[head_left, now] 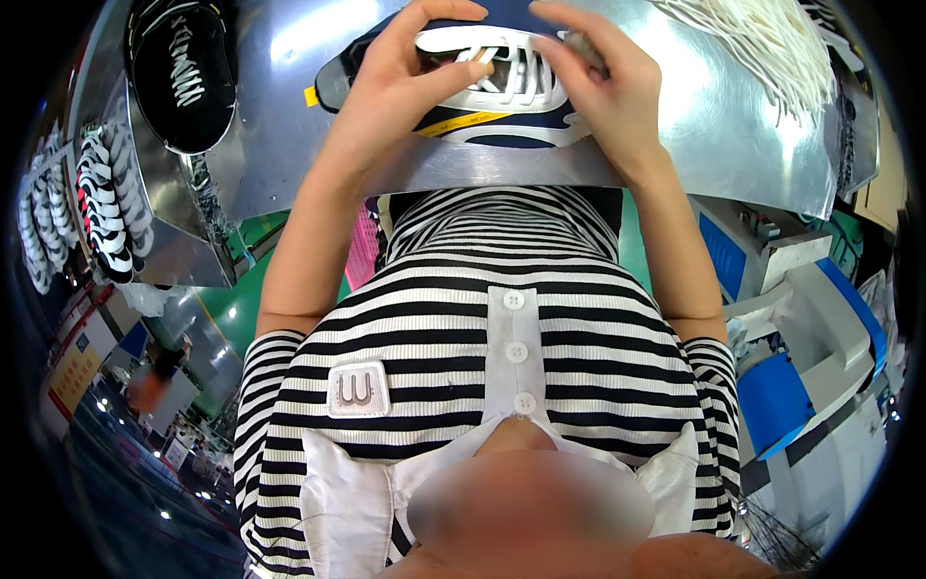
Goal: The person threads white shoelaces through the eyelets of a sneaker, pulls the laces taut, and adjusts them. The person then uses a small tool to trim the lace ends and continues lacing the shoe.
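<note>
One shiny metal worktop fills twelve o'clock. On it lies one navy-and-white sneaker, gripped by two hands: the left hand closes over its tongue, the right hand pinches its white laces. One bundle of loose white laces sits at one o'clock, cut off by the rim.

One sneaker, two hands, one bundle of white laces, one black upper.

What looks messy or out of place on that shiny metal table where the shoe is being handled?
Nothing looks damaged. The navy and white laced sneaker lies on its side between the left hand and right hand. A loose heap of white shoelaces sprawls across the shiny metal table.
</note>
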Action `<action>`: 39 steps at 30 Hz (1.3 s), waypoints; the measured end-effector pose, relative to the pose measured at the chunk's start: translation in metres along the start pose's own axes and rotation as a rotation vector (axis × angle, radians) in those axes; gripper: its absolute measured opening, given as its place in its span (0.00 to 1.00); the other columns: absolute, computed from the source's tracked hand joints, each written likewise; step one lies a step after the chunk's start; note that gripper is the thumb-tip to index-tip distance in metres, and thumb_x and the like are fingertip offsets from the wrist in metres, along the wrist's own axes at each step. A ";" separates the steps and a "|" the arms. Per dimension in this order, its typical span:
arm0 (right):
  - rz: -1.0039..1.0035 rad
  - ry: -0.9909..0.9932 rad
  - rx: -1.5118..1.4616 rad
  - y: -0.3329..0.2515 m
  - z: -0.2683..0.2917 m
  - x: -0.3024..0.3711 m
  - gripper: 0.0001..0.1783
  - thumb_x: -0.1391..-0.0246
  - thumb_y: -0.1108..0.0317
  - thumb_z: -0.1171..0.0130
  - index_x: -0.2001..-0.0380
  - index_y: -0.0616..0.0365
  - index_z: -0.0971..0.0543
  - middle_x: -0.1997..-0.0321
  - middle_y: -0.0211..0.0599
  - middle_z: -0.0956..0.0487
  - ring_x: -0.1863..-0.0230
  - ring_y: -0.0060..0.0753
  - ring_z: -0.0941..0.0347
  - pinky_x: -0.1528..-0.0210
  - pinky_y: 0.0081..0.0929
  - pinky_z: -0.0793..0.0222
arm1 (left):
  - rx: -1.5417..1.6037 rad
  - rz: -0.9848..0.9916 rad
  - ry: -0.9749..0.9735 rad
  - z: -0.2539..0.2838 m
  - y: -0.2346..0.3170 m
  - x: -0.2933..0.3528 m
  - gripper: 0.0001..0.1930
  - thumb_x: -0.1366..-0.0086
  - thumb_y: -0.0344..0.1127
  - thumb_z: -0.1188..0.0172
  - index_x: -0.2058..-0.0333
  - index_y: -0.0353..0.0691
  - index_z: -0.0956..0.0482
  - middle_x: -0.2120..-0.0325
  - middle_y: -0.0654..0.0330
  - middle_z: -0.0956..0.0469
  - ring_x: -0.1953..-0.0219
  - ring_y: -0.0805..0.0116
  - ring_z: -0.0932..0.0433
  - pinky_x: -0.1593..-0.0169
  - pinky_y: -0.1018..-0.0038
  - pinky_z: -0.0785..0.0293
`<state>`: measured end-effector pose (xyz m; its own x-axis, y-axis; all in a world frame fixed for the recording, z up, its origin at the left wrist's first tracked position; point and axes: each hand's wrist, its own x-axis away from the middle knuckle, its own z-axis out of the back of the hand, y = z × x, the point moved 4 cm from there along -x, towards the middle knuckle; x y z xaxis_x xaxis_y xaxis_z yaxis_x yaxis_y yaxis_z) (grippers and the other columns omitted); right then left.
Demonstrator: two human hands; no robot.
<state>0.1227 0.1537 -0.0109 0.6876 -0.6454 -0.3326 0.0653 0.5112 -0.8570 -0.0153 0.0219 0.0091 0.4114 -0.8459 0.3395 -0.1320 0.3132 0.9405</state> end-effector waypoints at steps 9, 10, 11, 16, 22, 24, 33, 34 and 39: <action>0.285 -0.145 0.087 -0.017 -0.006 -0.002 0.12 0.60 0.73 0.34 0.68 0.47 0.19 0.77 0.23 0.25 0.80 0.25 0.27 0.80 0.21 0.36 | 0.018 0.011 -0.047 -0.001 -0.002 -0.005 0.20 0.32 0.34 0.41 0.42 0.42 0.29 0.63 0.61 0.19 0.62 0.78 0.22 0.55 0.80 0.26; 0.241 -0.149 0.043 -0.021 -0.004 0.001 0.12 0.60 0.74 0.34 0.69 0.48 0.19 0.77 0.24 0.25 0.80 0.25 0.27 0.80 0.20 0.36 | 0.031 0.041 -0.053 0.001 -0.004 -0.007 0.20 0.31 0.35 0.43 0.42 0.41 0.30 0.63 0.61 0.20 0.61 0.78 0.22 0.55 0.80 0.26; 0.308 -0.170 -0.055 -0.035 -0.001 0.006 0.12 0.60 0.75 0.34 0.68 0.50 0.18 0.79 0.26 0.26 0.81 0.25 0.29 0.81 0.21 0.38 | 0.076 0.054 -0.005 0.000 -0.005 -0.010 0.20 0.33 0.32 0.43 0.43 0.41 0.30 0.65 0.61 0.21 0.64 0.76 0.23 0.58 0.79 0.26; 0.491 -0.303 -0.394 -0.079 -0.009 0.035 0.15 0.64 0.79 0.33 0.68 0.55 0.18 0.82 0.27 0.28 0.84 0.27 0.33 0.83 0.24 0.42 | 0.090 0.033 0.106 -0.004 -0.010 -0.031 0.16 0.31 0.27 0.47 0.45 0.40 0.32 0.73 0.61 0.24 0.73 0.76 0.26 0.69 0.79 0.28; 0.273 -0.212 -0.131 -0.037 -0.028 0.037 0.12 0.59 0.73 0.34 0.66 0.51 0.20 0.73 0.30 0.21 0.77 0.31 0.25 0.77 0.27 0.32 | -0.076 -0.049 0.098 -0.005 -0.002 -0.024 0.14 0.33 0.28 0.44 0.48 0.38 0.29 0.73 0.64 0.24 0.72 0.79 0.26 0.69 0.81 0.28; 0.126 -0.255 -0.080 -0.022 -0.025 0.034 0.10 0.54 0.74 0.35 0.65 0.53 0.19 0.71 0.33 0.20 0.78 0.34 0.25 0.76 0.24 0.32 | -0.323 -0.069 0.050 0.003 0.009 -0.006 0.18 0.30 0.33 0.46 0.43 0.39 0.31 0.66 0.61 0.21 0.64 0.77 0.24 0.59 0.79 0.27; -0.639 -0.237 -0.272 -0.018 -0.006 0.061 0.10 0.45 0.66 0.34 0.64 0.62 0.17 0.80 0.24 0.25 0.78 0.11 0.36 0.76 0.14 0.39 | -0.817 -0.407 0.114 -0.007 0.008 0.039 0.12 0.38 0.28 0.38 0.55 0.36 0.23 0.64 0.54 0.20 0.67 0.66 0.21 0.60 0.75 0.25; -0.647 -0.248 -0.269 -0.018 -0.013 0.059 0.11 0.45 0.65 0.33 0.64 0.62 0.16 0.80 0.24 0.24 0.78 0.11 0.36 0.76 0.14 0.39 | -0.815 -0.477 0.138 -0.009 0.009 0.039 0.11 0.39 0.28 0.37 0.57 0.36 0.23 0.68 0.54 0.20 0.70 0.66 0.21 0.64 0.74 0.25; -0.668 -0.094 -0.422 -0.014 -0.024 0.063 0.10 0.46 0.65 0.33 0.67 0.62 0.17 0.79 0.20 0.25 0.77 0.09 0.35 0.76 0.14 0.40 | -0.792 -0.418 0.148 -0.006 0.007 0.035 0.11 0.38 0.29 0.38 0.56 0.35 0.23 0.69 0.54 0.20 0.70 0.67 0.21 0.63 0.74 0.25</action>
<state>0.1474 0.0926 -0.0294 0.6594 -0.6791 0.3224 0.2185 -0.2372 -0.9466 0.0036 -0.0034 0.0277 0.4054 -0.9103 -0.0843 0.6908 0.2446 0.6804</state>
